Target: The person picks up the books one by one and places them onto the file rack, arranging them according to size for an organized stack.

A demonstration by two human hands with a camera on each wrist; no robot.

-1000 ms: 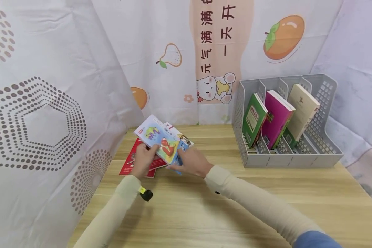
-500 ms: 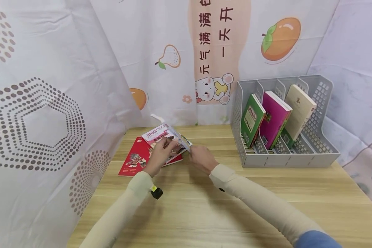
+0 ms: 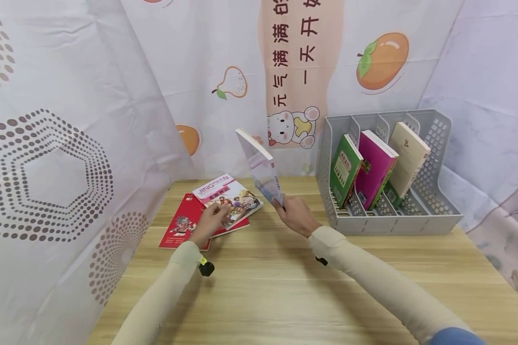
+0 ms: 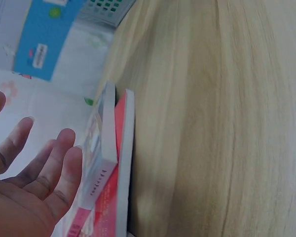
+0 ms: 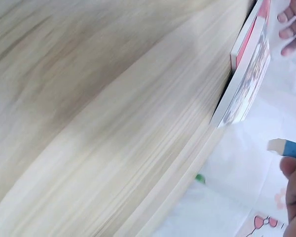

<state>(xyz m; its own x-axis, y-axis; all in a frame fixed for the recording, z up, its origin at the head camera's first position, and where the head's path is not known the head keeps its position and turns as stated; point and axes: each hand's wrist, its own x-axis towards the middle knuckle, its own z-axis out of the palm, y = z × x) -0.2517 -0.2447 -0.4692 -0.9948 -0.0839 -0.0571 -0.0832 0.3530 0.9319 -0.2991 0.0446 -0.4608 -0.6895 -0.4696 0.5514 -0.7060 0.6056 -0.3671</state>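
Observation:
My right hand [image 3: 299,214] grips a thin blue-and-white paperback [image 3: 263,167] by its lower end, holding it up on edge above the table. In the left wrist view this book's blue cover part [image 4: 52,42] shows a barcode label. My left hand [image 3: 209,221] is over the pile at the left, its fingers [image 4: 66,173] spread and loosely bent with nothing between them. Below it lies a white-and-pink book [image 3: 216,187] with "JINGDIAN" on its cover and a picture of figures. Red books [image 3: 179,225] lie partly under that one.
A grey file rack [image 3: 397,225] with slots stands at the right back. In it lean a green book [image 3: 345,170], a magenta book [image 3: 375,170] and a beige book [image 3: 407,155]; its rightmost slot shows bare. A printed curtain [image 3: 190,62] hangs behind the wooden table [image 3: 259,297].
The blue-and-white paperback has been lifted off the pile and turned on edge, moving up and right in my right hand. My left hand has let go of it and drawn back slightly left.

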